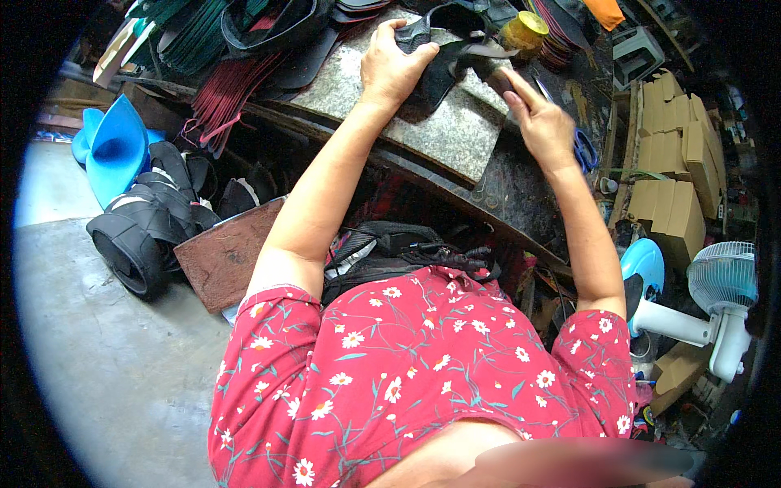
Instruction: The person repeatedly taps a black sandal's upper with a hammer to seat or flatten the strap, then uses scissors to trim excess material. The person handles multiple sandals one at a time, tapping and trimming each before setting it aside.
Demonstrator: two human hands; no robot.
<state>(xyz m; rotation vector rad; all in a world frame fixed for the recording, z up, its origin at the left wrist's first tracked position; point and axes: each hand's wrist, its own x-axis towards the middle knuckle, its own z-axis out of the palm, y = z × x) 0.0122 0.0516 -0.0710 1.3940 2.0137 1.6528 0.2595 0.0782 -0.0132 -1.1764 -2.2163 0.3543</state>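
My left hand (392, 67) grips the edge of a black leather shoe upper (435, 77), its thumb and fingers pinched over it. The upper is curved into a band and rests over a grey speckled slab (455, 142) on the dark workbench (521, 183). To the right, my right hand (543, 128) is closed around a brush (495, 77) whose dark end is close to the upper. Whether the brush touches the upper is hard to make out. A yellow pot (525, 32) stands just beyond the brush.
Blue-handled scissors (584, 151) lie right of my right hand. Stacked soles (224, 106) and black pieces crowd the bench's far left. Black footwear (134, 236), a blue plastic seat (118, 150) and a brown board (228, 256) are at left. Cardboard boxes (671, 211) and a fan (722, 281) stand right.
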